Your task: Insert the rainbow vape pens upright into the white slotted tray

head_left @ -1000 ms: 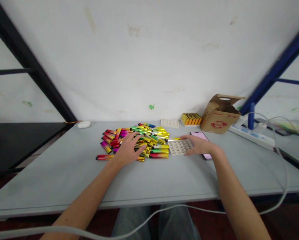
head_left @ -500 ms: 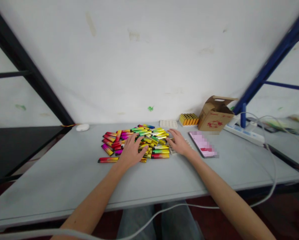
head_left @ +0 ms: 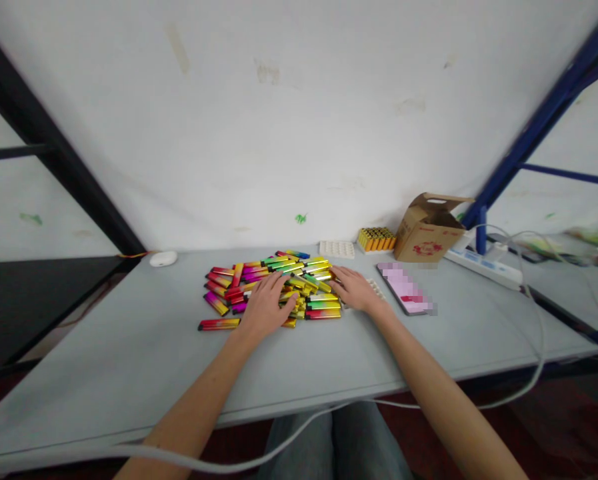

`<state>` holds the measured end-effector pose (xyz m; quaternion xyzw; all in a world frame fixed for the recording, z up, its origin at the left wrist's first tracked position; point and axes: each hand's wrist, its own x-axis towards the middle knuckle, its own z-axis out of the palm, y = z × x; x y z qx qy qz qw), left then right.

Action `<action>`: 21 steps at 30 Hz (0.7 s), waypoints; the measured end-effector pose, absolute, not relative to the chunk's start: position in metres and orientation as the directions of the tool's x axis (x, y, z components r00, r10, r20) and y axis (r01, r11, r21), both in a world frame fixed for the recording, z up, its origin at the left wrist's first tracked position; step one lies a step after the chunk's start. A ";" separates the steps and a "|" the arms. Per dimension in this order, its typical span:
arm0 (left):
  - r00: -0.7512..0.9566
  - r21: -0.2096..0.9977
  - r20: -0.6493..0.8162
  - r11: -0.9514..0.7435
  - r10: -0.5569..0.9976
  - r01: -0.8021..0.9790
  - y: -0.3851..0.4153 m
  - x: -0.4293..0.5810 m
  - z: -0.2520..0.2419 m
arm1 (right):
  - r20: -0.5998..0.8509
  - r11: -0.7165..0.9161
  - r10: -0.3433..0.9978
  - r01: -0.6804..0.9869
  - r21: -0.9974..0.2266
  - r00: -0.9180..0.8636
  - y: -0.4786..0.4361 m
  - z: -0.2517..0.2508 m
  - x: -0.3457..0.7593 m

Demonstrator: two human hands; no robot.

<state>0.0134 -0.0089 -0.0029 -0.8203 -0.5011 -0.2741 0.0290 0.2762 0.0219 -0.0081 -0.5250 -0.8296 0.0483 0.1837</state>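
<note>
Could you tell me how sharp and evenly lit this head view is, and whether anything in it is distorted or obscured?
Head view: soft, even light with only faint shadows under the left hand and right hand; wide-angle bending shows in the blue frame post; the phone screen is pixelated; the pile of lighters throws small glints; the right edge is blurred.

Bright, even light, soft shadows; edges bend wide-angle, slight blur at right.

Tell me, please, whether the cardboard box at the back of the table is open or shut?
Open: the cardboard box has its top flap lifted and sticking out above it. Its contents cannot be seen.
</note>
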 end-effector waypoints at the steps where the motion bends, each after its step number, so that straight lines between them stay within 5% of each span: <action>1: 0.345 0.228 0.484 -0.497 0.804 0.837 -0.009 0.013 -0.004 | 0.256 0.440 0.891 0.852 -0.282 -0.375 0.022 -0.008 0.276; 16: 0.343 0.207 0.550 -0.522 0.762 0.827 -0.010 0.016 -0.004 | 0.506 0.438 0.845 0.765 -0.472 -0.172 0.030 -0.005 0.277; 21: 0.347 0.231 0.546 -0.535 0.763 0.813 -0.010 0.015 -0.003 | 0.502 0.505 0.832 0.695 -0.511 -0.236 0.042 0.001 0.270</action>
